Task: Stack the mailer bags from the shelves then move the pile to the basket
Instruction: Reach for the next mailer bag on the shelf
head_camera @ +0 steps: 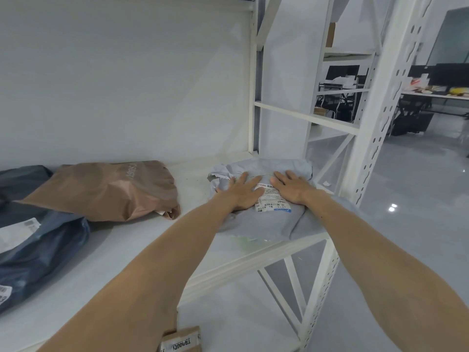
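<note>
Brown mailer corner [180,339] at the bottom edge, nearest the camera and tucked behind the left forearm; can't tell if anything holds it. Dark blue mailers [43,247] lie on the near-left of the white shelf [142,252], labels up, well apart from both hands.

Further in, at the right end of the shelf, is the grey mailer [266,222]. Its near edge reaches the shelf lip, its crumpled far end sits by the rear upright [252,97], and its long axis runs roughly front to back. Left hand [241,193] and right hand [291,189] are both flat on top of it, fingers straight and spread, palms down, gripping nothing. The printed label [271,201] shows between them.

The grey bag is directly under both hands, so it looks like the base of the pile. A crumpled brown mailer [109,191] lies left of the left hand at about the same depth, so the left hand is the nearer one for fetching it. Basket not in view.
</note>
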